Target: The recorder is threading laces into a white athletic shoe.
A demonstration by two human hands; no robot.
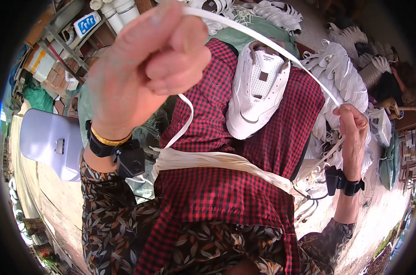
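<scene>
High at the upper left, my left hand (148,68) is closed around a flat white shoelace (249,31). The lace arcs across to my right hand (353,126), which pinches it at the right. One end hangs below my left hand. A white sneaker (254,107) rests between my thighs on a red-and-black checked apron (217,195), toe toward me. Its tongue shows, and no lace is seen across it. Over my lap lies a twisted bundle of cream-white laces (212,160).
White shoes and shoe parts (341,75) are heaped at the right, with more behind the sneaker. A pale lilac plastic stool or seat (50,142) stands at my left. Behind it are a metal shelf (79,41) and bricks (57,82). Green sacking lies about.
</scene>
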